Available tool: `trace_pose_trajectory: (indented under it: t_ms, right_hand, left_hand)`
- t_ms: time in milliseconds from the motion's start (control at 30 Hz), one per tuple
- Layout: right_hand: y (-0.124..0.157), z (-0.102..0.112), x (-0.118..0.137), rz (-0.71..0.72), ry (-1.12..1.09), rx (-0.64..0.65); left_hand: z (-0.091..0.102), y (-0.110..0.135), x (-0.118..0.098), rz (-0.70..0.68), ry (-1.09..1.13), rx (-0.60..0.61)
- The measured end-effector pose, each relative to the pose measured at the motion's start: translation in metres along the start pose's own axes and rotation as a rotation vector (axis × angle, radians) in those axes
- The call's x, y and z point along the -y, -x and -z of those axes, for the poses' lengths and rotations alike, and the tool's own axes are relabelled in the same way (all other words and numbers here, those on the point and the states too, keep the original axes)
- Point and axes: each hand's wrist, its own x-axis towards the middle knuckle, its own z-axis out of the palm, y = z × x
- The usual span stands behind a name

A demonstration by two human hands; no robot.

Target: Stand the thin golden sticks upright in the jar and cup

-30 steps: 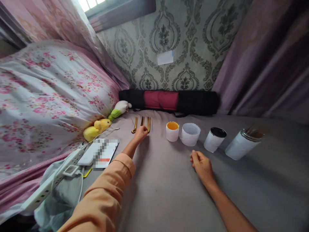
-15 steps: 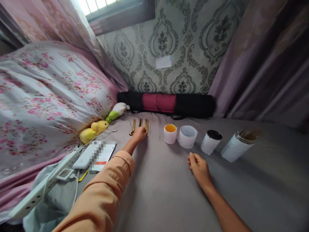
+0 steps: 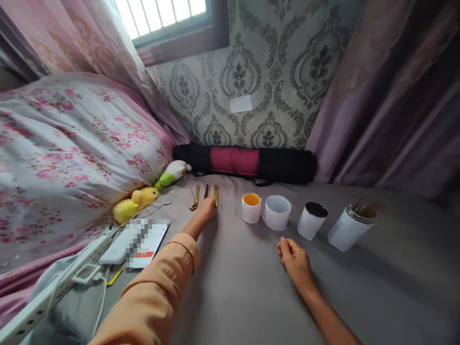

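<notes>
"How do the utensils [image 3: 217,192] look from your end?"

"Slim and gold-coloured, lying on the grey sheet [image 3: 233,287] in three bundles: a left bundle [image 3: 194,198] with a thicker near end, a darker middle bundle [image 3: 206,190] and a right bundle [image 3: 216,197]. They're too small on my feed for me to name the kind."

"What's around them?"

"To their right I see an orange-lined cup [image 3: 251,213], a wide white cup [image 3: 277,221], a black-topped can [image 3: 310,227] and a jar [image 3: 347,235] of thin brown sticks. A black-and-maroon bag [image 3: 235,161] lies behind. What blocks my sight is the left hand [image 3: 206,210], over the near ends of the middle and right bundles."

"And the fingers?"

"The left hand's are tucked from view, right at those two bundles; I can't tell how far they're spread or whether they grip anything. The right hand [image 3: 296,261] is loosely curled near the wide white cup, well apart from the utensils, with nothing visible in it."
</notes>
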Motion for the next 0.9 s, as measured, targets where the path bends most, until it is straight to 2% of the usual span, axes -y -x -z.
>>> trace_pose_trajectory:
  t_ms: [233, 900]
  right_hand:
    - [-0.002, -0.002, -0.006, -0.009, -0.01, 0.002]
    - [-0.001, -0.002, -0.004, 0.01, -0.019, -0.02]
  left_hand:
    - [-0.003, -0.004, -0.005, 0.032, -0.073, -0.031]
    - [0.0, -0.018, -0.009, 0.12, -0.122, 0.017]
